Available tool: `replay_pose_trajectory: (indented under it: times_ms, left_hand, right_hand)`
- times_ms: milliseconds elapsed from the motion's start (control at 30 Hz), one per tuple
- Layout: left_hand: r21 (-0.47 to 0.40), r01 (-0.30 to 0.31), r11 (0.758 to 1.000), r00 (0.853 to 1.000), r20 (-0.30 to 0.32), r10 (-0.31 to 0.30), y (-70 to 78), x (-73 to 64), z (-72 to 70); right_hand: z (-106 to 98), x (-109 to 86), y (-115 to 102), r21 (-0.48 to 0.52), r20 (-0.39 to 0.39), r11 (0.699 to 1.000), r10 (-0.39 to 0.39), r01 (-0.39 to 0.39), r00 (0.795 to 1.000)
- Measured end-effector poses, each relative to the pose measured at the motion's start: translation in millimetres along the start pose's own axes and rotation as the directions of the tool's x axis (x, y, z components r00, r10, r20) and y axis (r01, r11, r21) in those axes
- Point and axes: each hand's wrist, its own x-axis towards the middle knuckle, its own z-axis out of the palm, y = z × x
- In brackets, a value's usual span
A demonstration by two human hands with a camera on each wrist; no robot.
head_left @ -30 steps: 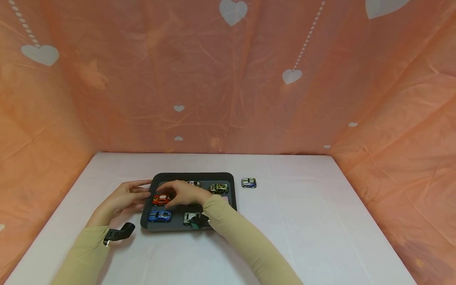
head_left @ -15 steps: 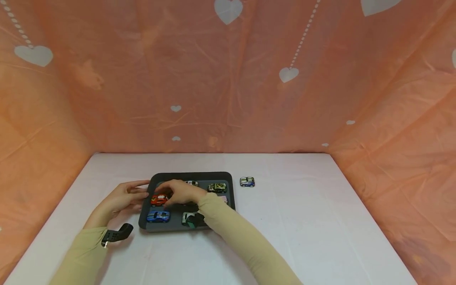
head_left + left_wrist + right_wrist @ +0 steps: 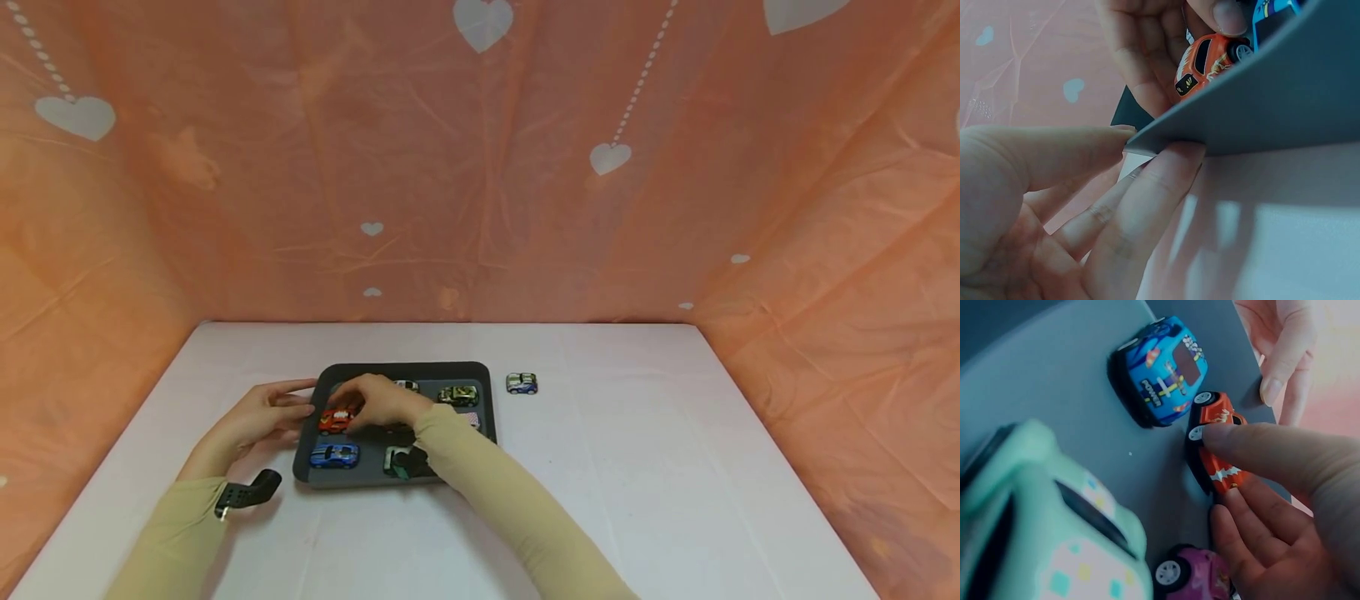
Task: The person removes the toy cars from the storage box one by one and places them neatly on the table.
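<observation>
In the head view, a dark grey tray (image 3: 405, 372) holds several small toy cars. My left hand (image 3: 255, 418) is at its left side; in the left wrist view its fingers (image 3: 1169, 172) pinch the tray's rim. Over the tray, my right hand (image 3: 386, 402) holds a red toy car (image 3: 335, 421). The right wrist view shows the thumb (image 3: 1229, 440) against that car's wheel side, with other fingers along its far side. A blue toy car (image 3: 334, 455) sits in front of the red one. A pale green car (image 3: 1054, 519) and a purple car (image 3: 1194, 575) are nearby.
A white and blue toy car (image 3: 522, 383) lies on the white table (image 3: 637, 467), right of the tray. A camouflage car (image 3: 457, 395) stands in the tray's back right. Orange cloth (image 3: 420, 167) with hearts encloses the back and sides.
The head view shifted slightly. Both hands keep nearly the same places, the right one at the red toy car and the left one at the tray's side.
</observation>
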Motion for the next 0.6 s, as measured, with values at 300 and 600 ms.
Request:
replay_pose_trajectory:
  times_ms: [300,600]
  left_hand:
    - [0.015,-0.027,1.000,1.000,0.000,0.027,-2.0,0.8,0.1]
    - [0.018,-0.001,1.000,1.000,0.000,0.001,0.7,-0.2,0.6]
  right_hand:
    - [2.0,4.5,-0.2,-0.096,-0.006,0.995,0.008,-0.008,1.000]
    - [0.9,2.9,0.6,-0.107,0.005,0.994,0.000,0.000,1.000]
